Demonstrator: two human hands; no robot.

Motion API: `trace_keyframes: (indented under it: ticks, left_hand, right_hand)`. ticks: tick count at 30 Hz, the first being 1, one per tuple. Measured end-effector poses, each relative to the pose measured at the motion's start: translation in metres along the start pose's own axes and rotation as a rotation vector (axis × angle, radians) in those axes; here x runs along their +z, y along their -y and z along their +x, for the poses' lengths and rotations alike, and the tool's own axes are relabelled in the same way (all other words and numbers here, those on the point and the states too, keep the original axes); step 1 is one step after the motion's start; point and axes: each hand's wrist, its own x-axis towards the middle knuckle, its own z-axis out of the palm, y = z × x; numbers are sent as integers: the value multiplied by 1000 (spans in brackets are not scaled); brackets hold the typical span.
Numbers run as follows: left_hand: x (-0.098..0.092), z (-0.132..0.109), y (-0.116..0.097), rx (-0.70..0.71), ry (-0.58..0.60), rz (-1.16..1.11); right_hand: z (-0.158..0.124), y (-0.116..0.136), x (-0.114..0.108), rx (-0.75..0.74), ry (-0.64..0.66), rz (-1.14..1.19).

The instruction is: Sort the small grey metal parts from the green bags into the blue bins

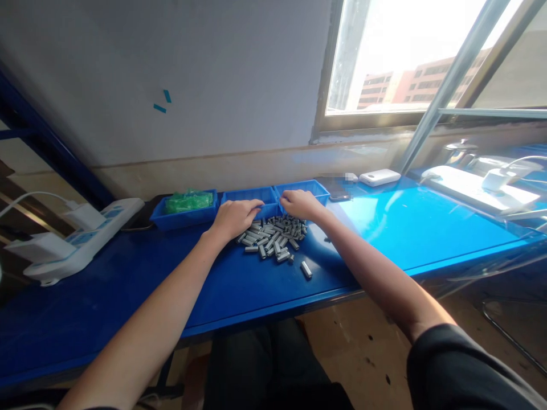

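A heap of several small grey metal cylinders [273, 238] lies on the blue table [410, 228], in front of three blue bins in a row. My left hand [235, 216] rests at the heap's left edge with its fingers curled down toward the middle blue bin [250, 197]. My right hand [301, 204] sits at the heap's far right edge, fingers bent over the pieces and close to the right blue bin [305, 187]. What either hand holds is hidden. One cylinder [306, 269] lies apart, nearer to me.
The left blue bin [171, 219] holds green plastic [188, 200]. A white power strip [81, 239] with plugs lies at the far left. A phone [339, 193], a white power bank [379, 177] and white devices [470, 188] lie at the right under the window.
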Motion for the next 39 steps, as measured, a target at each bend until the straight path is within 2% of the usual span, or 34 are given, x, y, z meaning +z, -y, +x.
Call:
trace_keyframes:
  ticks: [8,21,25,32,34,36,39]
  left_hand:
    - [-2,-1,4,1,30,-3]
    - [0,-3,1,-1,1,36]
    - [-1,-7,-3,35,-30,13]
    - [-1,-12,-16,-44,-90,-67]
    - [-7,-11,-14,-70,-146,-100]
    - [-18,-10,-3,-144,-265,-123]
    - [-33,-18,32,-342,-447,-114]
  right_hand:
    - [-3,4,0,-9,-47,18]
    - [-4,2,2,-17,-70,21]
    - [-4,4,2,-5,-64,17]
    - [-4,2,2,-46,-87,18]
    - [-4,2,2,-35,-99,23]
    - [-3,2,2,-8,-151,37]
    - [-4,1,2,5,-231,65]
